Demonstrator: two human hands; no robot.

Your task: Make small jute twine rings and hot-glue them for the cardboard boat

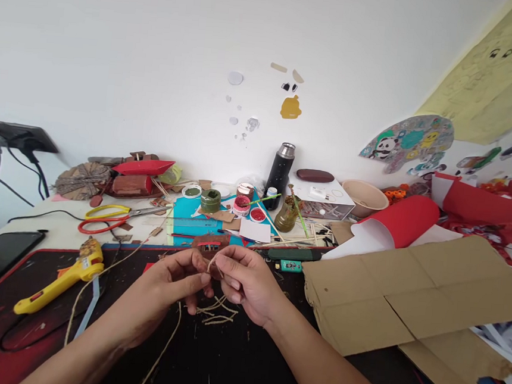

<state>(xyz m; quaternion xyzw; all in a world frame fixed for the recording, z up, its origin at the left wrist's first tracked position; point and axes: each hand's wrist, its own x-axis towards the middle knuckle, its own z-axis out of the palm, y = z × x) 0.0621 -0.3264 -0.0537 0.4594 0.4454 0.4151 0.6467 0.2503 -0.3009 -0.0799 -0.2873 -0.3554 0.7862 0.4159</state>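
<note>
"What does the right hand (248,281) have?"

"A strand of pale twine (211,263), pinched between thumb and forefinger, in front of the person. That grip is closed on it, probably because so thin a cord is easiest to control near the fingertips."

"And the left hand (165,282)?"

"Its thumb and fingers curl in close, just below the pinched part. Whether that grip also has the twine, one cannot tell. The hands meet over the dark mat (262,378), seemingly so that each can steady the other."

"Where does the other cord lie?"

"Short lengths (218,319) lie in a loose tangle on the mat, just under the hands, a spot that suits quick picking up. A long strand (164,351) trails down the mat below the left hand."

"Why is the glue gun (52,294) over there?"

"It lies left of the hands, apparently parked within reach. The scissors (133,212) rest farther back on the pale surface (68,229), perhaps so their blades sit away from the fingers. Cardboard sheets (363,297) overlap on the right; their breadth probably suits stacking."
</note>
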